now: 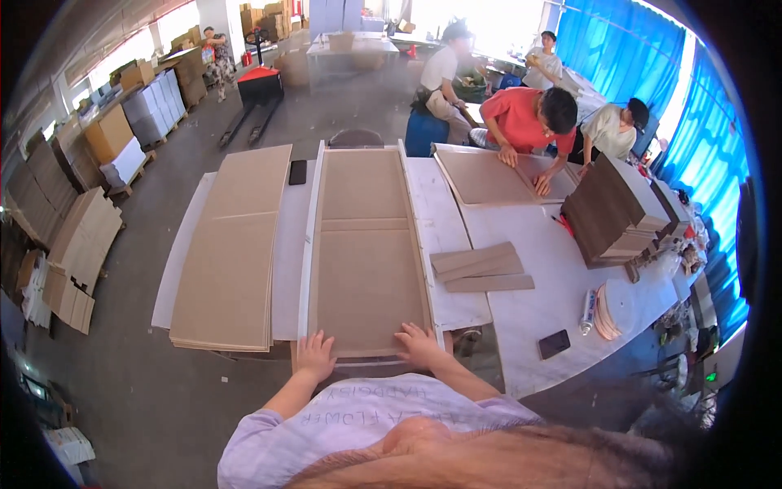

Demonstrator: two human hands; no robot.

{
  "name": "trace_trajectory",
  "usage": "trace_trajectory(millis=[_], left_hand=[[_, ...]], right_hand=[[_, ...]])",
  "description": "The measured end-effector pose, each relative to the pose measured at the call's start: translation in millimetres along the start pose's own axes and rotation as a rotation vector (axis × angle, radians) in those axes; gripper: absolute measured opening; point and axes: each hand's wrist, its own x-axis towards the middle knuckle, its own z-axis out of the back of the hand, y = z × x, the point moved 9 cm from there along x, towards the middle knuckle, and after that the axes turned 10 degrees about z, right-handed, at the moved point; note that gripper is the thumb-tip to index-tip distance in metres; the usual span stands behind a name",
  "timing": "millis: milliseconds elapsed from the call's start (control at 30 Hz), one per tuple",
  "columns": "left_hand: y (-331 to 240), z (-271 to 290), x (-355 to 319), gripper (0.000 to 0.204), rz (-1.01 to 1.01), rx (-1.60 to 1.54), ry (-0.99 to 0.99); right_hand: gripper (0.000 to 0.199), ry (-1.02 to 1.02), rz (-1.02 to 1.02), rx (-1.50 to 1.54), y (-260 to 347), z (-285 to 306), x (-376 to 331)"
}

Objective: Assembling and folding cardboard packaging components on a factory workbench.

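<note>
A long brown cardboard sheet (371, 281) with a crease across it lies in front of me between two white side rails (416, 244). My left hand (316, 355) rests at its near left corner, fingers spread, over the end of the left rail. At the near right corner my right hand (419, 345) lies flat with its fingers apart, close to the right rail. Neither hand grips anything. To the left is a stack of flat cardboard sheets (228, 269), creased the same way. Several narrow cardboard strips (481, 265) lie to the right.
A dark phone (298, 172) lies beyond the left stack, and another phone (554, 345) sits on the right table near a tube (588, 312) and a tape roll (617, 304). A person in red (529, 118) handles cardboard at the far right, beside tall board stacks (611, 212).
</note>
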Motion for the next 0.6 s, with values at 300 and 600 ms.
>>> trace_trajectory(millis=[300,600], left_hand=[[-3,1,4,0.062,0.007,0.007,0.051],[7,19,-62,0.064,-0.304,-0.063,-0.279]], right_hand=[[0.067,-0.048,-0.019,-0.001,-3,-11,-3],[0.058,-0.279,0.542,0.152,5,-88,-46]])
